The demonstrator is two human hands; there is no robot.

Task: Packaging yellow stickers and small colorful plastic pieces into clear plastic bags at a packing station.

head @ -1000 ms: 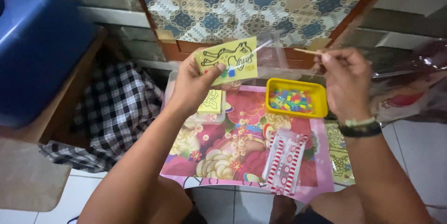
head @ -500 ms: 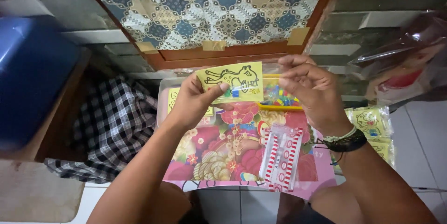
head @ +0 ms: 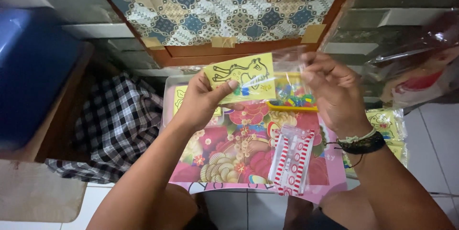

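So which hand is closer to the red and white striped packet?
Right. The right hand is raised just above the striped packet, toward its right; the left hand, holding the yellow card, is farther left.

The small paper card is yellow with a black line drawing and a few blue and green dots near its lower edge. The shallow plastic tray is yellow, filled with multicoloured beads. The flat lap board is pink, printed with red, gold and cream flowers. The narrow packet on it has red and white stripes. The folded cloth is a black and white check. The hanging fabric shows blue, tan and cream diamonds. The plastic bin is blue. The wristband is black.
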